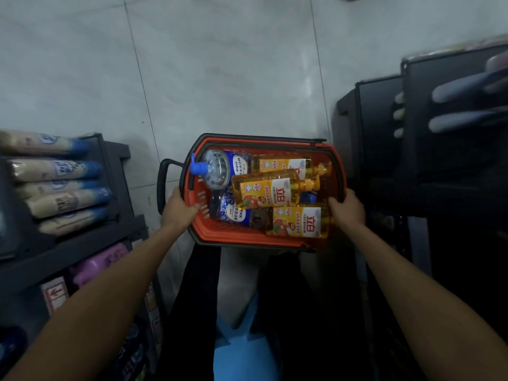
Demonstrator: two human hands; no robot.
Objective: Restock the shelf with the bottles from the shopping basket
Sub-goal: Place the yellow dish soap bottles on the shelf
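Observation:
A red shopping basket point(247, 237) with a black rim sits low in front of my legs, above the grey tiled floor. In it lie three yellow pump bottles, the top one point(268, 192) across the middle, and clear bottles with blue caps, one point(217, 171) at the left. My left hand point(180, 209) grips the basket's left rim. My right hand point(347, 209) grips its right rim. A dark shelf point(453, 149) stands on the right.
On the left, a dark shelf point(115, 166) holds several cream-and-blue packs point(68, 200), with purple bottles point(99, 264) below. The basket's black pull handle point(165, 177) sticks out left. A blue stool point(242, 345) is between my legs. Blurred grey-blue items point(464, 92) hang at the right shelf.

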